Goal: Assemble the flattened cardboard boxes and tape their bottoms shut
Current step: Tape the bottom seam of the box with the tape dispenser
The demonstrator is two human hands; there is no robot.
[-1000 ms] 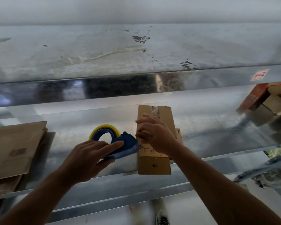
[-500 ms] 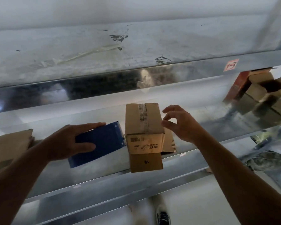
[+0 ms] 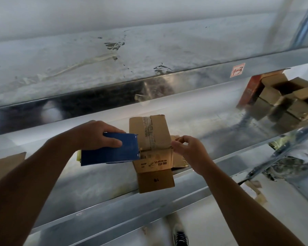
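Far left, flattened cardboard (image 3: pixel 6 162) lies on the metal shelf (image 3: pixel 96 189); left hand (image 3: pixel 94 134) grips blue tape dispenser (image 3: pixel 112 150), fingers curled over its top, thumb across the face; dispenser's right edge touches the cardboard box (image 3: pixel 149 137); box stands mid-shelf, taped seam up, front flap overhanging the shelf lip; right hand (image 3: pixel 189 150) at the box's right edge, thumb and forefinger drawn together on the side flap (image 3: pixel 179 159); actual clamping cannot be told; stacked boxes (image 3: pixel 283 102) far right.
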